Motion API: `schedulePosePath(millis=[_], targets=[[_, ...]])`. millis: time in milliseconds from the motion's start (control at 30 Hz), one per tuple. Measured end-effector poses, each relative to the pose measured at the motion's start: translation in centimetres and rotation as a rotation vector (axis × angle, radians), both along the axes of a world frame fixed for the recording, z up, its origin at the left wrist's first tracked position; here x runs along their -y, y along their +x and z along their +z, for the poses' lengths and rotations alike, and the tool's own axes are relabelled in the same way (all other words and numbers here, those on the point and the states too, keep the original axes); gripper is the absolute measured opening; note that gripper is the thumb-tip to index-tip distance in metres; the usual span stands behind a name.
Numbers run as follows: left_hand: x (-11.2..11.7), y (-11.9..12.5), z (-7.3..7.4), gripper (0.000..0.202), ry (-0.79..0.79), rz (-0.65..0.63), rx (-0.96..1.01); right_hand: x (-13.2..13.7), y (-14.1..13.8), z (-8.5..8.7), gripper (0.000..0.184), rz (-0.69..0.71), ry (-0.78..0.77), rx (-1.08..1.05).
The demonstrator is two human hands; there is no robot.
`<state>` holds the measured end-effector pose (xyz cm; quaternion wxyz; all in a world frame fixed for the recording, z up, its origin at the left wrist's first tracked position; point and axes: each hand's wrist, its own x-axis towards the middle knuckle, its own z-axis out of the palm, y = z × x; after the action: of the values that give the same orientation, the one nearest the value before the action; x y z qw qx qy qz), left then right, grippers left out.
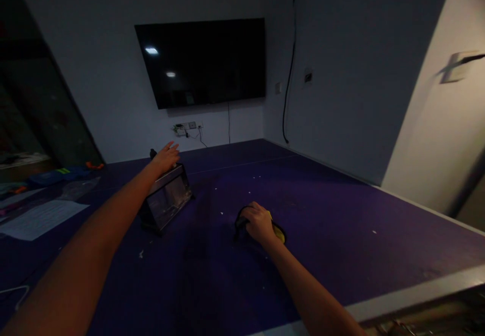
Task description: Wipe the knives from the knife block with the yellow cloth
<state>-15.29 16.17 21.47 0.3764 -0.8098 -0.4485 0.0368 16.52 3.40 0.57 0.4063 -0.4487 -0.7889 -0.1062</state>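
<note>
From the head view, can see a wide purple tabletop (322, 265) dotted with white scraps (374, 232). At left, can make out a pale sheet of paper (41, 220), clear plastic (78, 189) and a blue item (49, 177). On the far wall, notice a dark television (208, 63) above sockets (192, 125); beside it, a hanging black cable (291, 73).

Can find a dark box (166, 199) upright on the tabletop, left of centre, partly hidden by the left forearm (102, 240). Can trace its long axis slanting from near left to far right, greyish panel (172, 204) turned rightward and toward the camera. Can see the left hand (166, 158) over its top, fingers outstretched; cannot tell whether gripping. Farther right, can see the right hand (259, 220) curled around a black-and-yellow object (279, 234), mostly covered, slanting from upper left to lower right; cannot tell which end is front.
</note>
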Motion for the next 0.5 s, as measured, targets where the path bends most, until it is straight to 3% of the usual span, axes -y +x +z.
schedulePosePath(millis=[67,133,200,267,367,433,500], targets=[[0.9,-0.1,0.8,0.049,0.024,0.0,0.118,0.0,0.0,0.0,0.033,-0.009,0.008,-0.008],[1.9,-0.2,1.4,0.067,0.155,0.08,0.326,0.0,-0.1,0.0,0.032,-0.01,0.008,-0.008],[2.7,-0.4,1.9,0.087,0.314,0.246,0.598,-0.1,-0.1,0.0,0.032,-0.003,-0.001,-0.003],[3.0,-1.0,1.9,0.1,0.344,0.475,0.87,-0.1,-0.1,0.1,0.031,0.003,-0.013,0.004],[2.8,-2.2,1.3,0.076,0.079,0.697,1.12,-0.2,0.0,0.1,0.031,-0.006,-0.02,0.002],[2.5,-2.9,0.7,0.047,-0.049,0.683,1.165,-0.2,0.1,0.0,0.031,-0.011,-0.015,-0.003],[2.3,-3.2,0.7,0.032,-0.013,0.61,1.196,-0.2,0.1,-0.1,0.031,-0.012,-0.01,0.0]])
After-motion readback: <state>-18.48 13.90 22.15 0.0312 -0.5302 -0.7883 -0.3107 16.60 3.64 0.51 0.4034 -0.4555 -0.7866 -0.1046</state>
